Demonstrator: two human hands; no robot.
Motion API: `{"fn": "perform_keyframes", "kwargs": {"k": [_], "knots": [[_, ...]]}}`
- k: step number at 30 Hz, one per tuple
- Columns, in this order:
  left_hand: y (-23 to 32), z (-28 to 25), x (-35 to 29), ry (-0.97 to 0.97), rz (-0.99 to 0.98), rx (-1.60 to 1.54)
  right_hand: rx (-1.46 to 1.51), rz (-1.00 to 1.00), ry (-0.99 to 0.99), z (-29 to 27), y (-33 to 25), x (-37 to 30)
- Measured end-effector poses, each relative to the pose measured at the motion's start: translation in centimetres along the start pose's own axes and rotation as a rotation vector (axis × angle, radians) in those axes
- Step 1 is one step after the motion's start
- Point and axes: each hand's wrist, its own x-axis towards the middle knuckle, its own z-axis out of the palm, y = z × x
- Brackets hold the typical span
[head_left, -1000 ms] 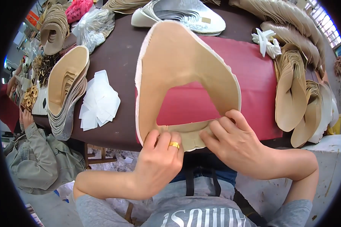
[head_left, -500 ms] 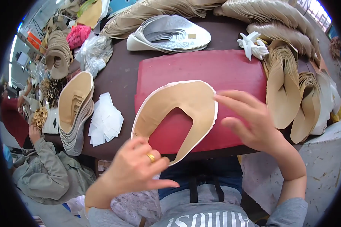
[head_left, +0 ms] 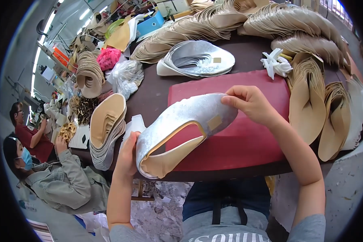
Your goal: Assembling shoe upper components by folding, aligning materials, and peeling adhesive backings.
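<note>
A shoe upper (head_left: 175, 115) with a mottled silver outside and tan lining is raised and tilted over the red mat (head_left: 246, 141). A small tan patch (head_left: 214, 122) shows on its silver face. My left hand (head_left: 127, 155) grips the upper's left end, the thumb up along its edge. At its far right rim, my right hand (head_left: 249, 101) pinches the edge between thumb and fingers. White paper pieces (head_left: 135, 122) lie behind the left hand, partly hidden by it and the upper.
Nested silver uppers (head_left: 226, 60) stand behind the mat. A tan-lined stack (head_left: 105, 117) is at left, hanging tan pieces (head_left: 306, 113) at right. White gloves or strips (head_left: 276, 63) lie at the mat's far corner. A co-worker in a grey jacket (head_left: 64, 181) sits at left.
The upper has been lifted off the mat and turned, so its silver outside faces up instead of the tan lining. Both hands, loose before, now hold it. The view has shifted leftward.
</note>
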Motion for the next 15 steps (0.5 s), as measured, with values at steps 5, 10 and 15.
{"fn": "perform_keyframes", "kwargs": {"k": [5,10,15], "knots": [[2.5,-0.6,-1.4,0.219,-0.038,0.106,0.149,-0.060,0.157,2.3,1.3,0.5],[7.2,-6.2,-0.2,0.292,0.767,0.314,0.219,0.057,0.263,2.8,1.2,-0.6],[5.5,-19.5,3.3,0.228,0.698,1.503,0.093,0.050,0.125,5.3,-0.7,-1.2]]}}
